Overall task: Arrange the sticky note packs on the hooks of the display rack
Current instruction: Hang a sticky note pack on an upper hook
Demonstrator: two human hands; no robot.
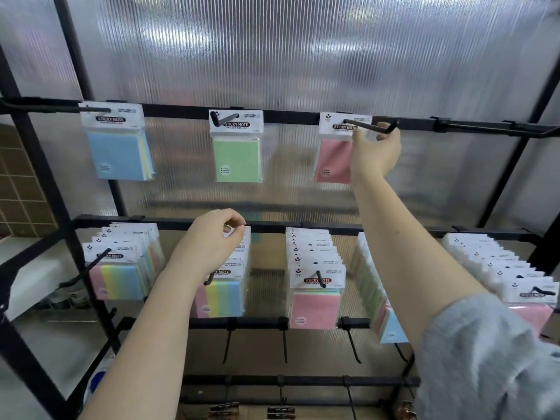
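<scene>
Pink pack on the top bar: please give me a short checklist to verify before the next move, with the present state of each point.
1. Pink pack hangs on its hook: ok.
2. Pack pushed fully back to the top bar: ok.
3. Right hand released from the pack: cannot tell, it overlaps the pack's edge.
4. Left hand pinches the next pack's header: ok.
5. Free hook on the top bar at the right: ok.

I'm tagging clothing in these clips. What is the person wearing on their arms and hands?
The left hand and right hand are bare: no gloves, rings, watch or bracelets show. The left forearm is uncovered as far as the frame shows. The right arm has a grey-blue fabric sleeve pushed up near the elbow.
</scene>
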